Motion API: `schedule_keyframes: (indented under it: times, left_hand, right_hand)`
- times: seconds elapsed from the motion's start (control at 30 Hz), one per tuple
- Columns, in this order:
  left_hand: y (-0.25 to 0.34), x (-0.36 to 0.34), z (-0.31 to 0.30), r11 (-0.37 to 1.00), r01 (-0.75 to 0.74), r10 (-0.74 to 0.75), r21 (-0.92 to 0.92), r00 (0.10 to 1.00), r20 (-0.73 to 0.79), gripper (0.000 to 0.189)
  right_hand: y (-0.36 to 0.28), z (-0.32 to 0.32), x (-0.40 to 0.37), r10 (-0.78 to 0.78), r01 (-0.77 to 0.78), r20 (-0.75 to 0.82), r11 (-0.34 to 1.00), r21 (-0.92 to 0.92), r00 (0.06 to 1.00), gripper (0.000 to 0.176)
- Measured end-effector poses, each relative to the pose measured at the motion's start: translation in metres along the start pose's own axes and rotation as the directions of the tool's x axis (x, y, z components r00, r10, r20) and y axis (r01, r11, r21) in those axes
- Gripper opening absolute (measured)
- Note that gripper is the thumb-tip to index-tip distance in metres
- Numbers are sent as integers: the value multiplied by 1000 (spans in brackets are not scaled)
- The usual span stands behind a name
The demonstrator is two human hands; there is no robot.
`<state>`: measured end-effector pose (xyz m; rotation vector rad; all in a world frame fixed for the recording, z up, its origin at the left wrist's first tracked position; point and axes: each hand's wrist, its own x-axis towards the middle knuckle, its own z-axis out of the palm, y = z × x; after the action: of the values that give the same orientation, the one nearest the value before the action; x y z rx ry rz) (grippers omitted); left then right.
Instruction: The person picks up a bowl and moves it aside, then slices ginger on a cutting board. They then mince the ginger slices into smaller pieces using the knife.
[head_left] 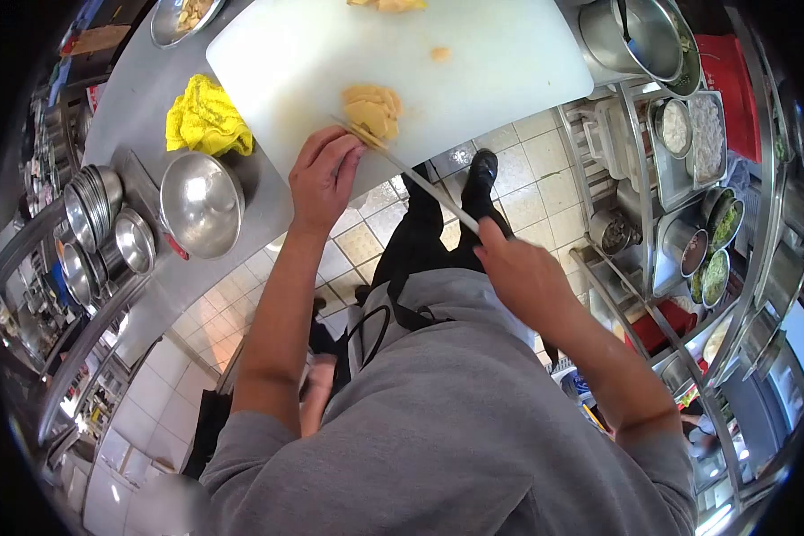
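Observation:
A knife [433, 189] points up and left over the near edge of the white cutting board [304, 54], its handle wrapped in my right hand [527, 275]. Its blade is against a thin yellowish piece [367, 137]. My left hand [324, 177] has its fingers bent together at the near end of the pale yellow slices [372, 107], beside the blade tip. Whether those fingers grip a piece is hidden. A small yellow piece [439, 54] lies farther up the board, and more pieces [387, 4] are at the top edge.
Left of the board are a yellow cloth [207, 118], a steel bowl [202, 205], stacked bowls [87, 210] and a red-handled knife [177, 247]. A bowl of yellow pieces [188, 16] stands upper left. A rack [639, 237] with food containers is at right. Another person's hand [317, 384] shows below.

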<state>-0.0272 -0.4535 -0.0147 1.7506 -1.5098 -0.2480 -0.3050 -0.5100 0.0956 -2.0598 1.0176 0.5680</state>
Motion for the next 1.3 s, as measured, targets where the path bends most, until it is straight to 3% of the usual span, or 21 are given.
schedule_keyframes:
  times: [0.07, 0.23, 0.3, 0.33, 0.43, 0.5, 0.53, 0.6, 0.8, 1.0, 1.07, 1.3]
  left_hand:
    - [0, -1, 1, 1000, 21, -21, -20, 1000, -3, 14]
    - [-1, 1, 3, 999, -7, 7, -45, 1000, 0, 17]
    - [4, 4, 1, 988, 120, -115, -99, 992, 55, 23]
    - [5, 6, 0, 988, 115, -110, -99, 992, 56, 23]
    - [9, 14, -2, 999, 30, -36, 40, 989, 143, 26]
    - [14, 16, -3, 993, 115, -115, 12, 981, 157, 26]
    - [10, 12, 0, 994, 106, -105, 2, 982, 157, 26]
    - [3, 4, 4, 981, 115, -114, -153, 993, 16, 25]
    - [0, 0, 2, 1000, -1, 1, 3, 1000, -12, 14]
    - [-5, -2, 0, 998, -51, 51, 30, 999, 7, 17]
    - [-5, -2, 0, 999, -47, 47, 24, 999, 12, 17]
    - [-2, 1, -4, 997, -69, 68, 28, 997, 31, 17]
  right_hand:
    - [9, 16, 35, -127, 135, -125, 989, 60, 984, 20]
    - [1, 20, 46, -79, 86, -120, 995, 56, 990, 22]
    - [0, 21, 46, -83, 88, -145, 996, 33, 986, 22]
    - [-1, 21, 45, -82, 87, -151, 996, 27, 985, 22]
    - [-3, 21, 44, -87, 93, -172, 995, 25, 981, 22]
    - [-3, 21, 43, -84, 90, -186, 996, 27, 979, 23]
    - [-4, 21, 43, -62, 70, -162, 997, 42, 985, 23]
    - [-3, 22, 43, -42, 51, -141, 997, 58, 989, 23]
    - [-1, 25, 43, -82, 96, -174, 993, 69, 981, 23]
    - [-10, 19, 33, -86, 92, -147, 995, 32, 985, 23]
    - [-14, 13, 20, -124, 140, -254, 989, 46, 959, 21]
    - [-22, -11, -41, -34, 33, -154, 999, -8, 988, 19]
